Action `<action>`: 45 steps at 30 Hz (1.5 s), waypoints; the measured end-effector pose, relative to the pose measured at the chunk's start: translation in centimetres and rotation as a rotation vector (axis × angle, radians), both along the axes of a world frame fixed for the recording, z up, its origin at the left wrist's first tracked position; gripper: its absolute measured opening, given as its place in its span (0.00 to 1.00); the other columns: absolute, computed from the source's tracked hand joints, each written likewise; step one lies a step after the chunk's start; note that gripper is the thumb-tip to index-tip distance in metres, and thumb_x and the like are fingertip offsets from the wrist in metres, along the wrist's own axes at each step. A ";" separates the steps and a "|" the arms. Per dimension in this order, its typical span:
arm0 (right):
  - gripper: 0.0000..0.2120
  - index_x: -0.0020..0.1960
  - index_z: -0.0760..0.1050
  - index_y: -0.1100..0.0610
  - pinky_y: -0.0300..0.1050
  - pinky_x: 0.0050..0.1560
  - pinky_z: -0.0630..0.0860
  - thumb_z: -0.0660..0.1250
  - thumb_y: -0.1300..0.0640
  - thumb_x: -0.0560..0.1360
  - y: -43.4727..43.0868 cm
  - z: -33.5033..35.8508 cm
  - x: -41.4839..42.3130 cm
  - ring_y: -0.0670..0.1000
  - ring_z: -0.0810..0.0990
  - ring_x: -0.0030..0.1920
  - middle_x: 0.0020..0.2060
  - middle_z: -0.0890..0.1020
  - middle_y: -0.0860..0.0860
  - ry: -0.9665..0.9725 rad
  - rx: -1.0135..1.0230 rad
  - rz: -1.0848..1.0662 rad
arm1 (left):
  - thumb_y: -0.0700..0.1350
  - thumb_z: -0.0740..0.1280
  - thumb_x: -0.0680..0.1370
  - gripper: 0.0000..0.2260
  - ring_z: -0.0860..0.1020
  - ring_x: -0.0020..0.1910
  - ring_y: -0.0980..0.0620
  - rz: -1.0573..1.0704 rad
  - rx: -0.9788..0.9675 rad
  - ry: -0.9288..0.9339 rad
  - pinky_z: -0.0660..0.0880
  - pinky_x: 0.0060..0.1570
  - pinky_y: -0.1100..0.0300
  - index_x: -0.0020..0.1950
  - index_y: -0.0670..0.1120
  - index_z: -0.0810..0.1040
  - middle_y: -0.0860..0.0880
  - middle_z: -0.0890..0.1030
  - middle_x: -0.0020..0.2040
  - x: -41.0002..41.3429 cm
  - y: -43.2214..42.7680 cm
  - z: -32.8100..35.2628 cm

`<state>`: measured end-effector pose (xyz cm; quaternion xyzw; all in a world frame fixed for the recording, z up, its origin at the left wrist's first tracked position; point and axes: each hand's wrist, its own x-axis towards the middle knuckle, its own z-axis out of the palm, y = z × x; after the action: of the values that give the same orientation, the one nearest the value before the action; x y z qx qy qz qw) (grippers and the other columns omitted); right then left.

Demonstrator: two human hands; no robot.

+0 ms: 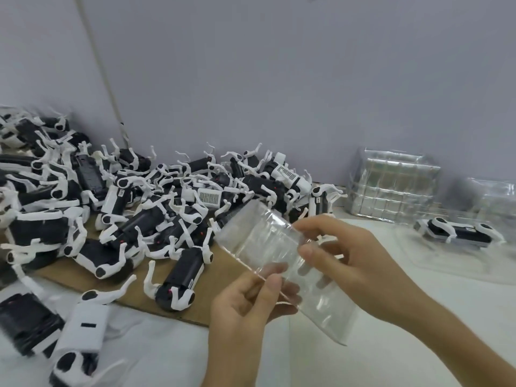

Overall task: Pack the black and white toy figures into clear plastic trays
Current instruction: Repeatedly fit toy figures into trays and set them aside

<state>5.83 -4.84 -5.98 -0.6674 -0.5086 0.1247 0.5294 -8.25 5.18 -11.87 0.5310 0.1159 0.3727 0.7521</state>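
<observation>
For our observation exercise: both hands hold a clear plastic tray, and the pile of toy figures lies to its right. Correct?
Not quite. In the head view the left hand and right hand hold the clear plastic tray, but the pile of toy figures lies to its left.

This looks like a packing station in a small factory or workshop. A heap of identical black-and-white toy figures [134, 208] lies on a cardboard sheet [156, 305] on a white desk [446, 300] against a bare grey wall [279, 79]. A stack of clear plastic trays [391, 188] stands at the wall, and one figure [458, 233] lies in a tray [435, 261] nearby.
</observation>
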 end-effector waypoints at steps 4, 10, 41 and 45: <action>0.09 0.57 0.80 0.49 0.45 0.32 0.80 0.69 0.57 0.77 -0.6 0.0 0.5 0.54 0.86 0.41 0.48 0.82 0.49 0.067 0.000 0.014 | 0.53 0.73 0.71 0.15 0.84 0.42 0.46 -0.073 0.046 -0.008 0.80 0.42 0.61 0.54 0.48 0.85 0.40 0.85 0.46 -0.2 0.0 0.0; 0.09 0.58 0.80 0.53 0.48 0.32 0.81 0.69 0.58 0.78 -1.0 0.2 0.9 0.55 0.85 0.41 0.47 0.81 0.50 0.109 -0.015 0.038 | 0.52 0.68 0.72 0.16 0.84 0.45 0.48 -0.154 0.073 -0.005 0.80 0.43 0.59 0.58 0.50 0.84 0.42 0.85 0.51 -0.3 -0.3 0.3; 0.21 0.65 0.68 0.41 0.37 0.59 0.74 0.69 0.52 0.74 -0.4 -1.7 -3.1 0.46 0.82 0.56 0.50 0.84 0.45 -0.056 -0.039 0.045 | 0.41 0.66 0.77 0.10 0.84 0.53 0.44 -0.079 -0.059 -0.013 0.81 0.49 0.57 0.52 0.48 0.86 0.40 0.86 0.51 -0.6 -0.7 0.0; 0.23 0.65 0.67 0.37 0.48 0.54 0.79 0.71 0.52 0.75 -0.4 -1.7 -3.2 0.47 0.82 0.55 0.51 0.84 0.46 -0.061 -0.058 0.031 | 0.42 0.67 0.74 0.09 0.85 0.48 0.44 -0.028 -0.083 0.005 0.82 0.46 0.55 0.48 0.47 0.86 0.39 0.86 0.47 -0.6 -0.6 -0.1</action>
<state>2.63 -5.29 -7.67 -0.6781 -0.5310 0.1273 0.4920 -8.88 4.53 -11.98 0.5016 0.1257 0.3559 0.7784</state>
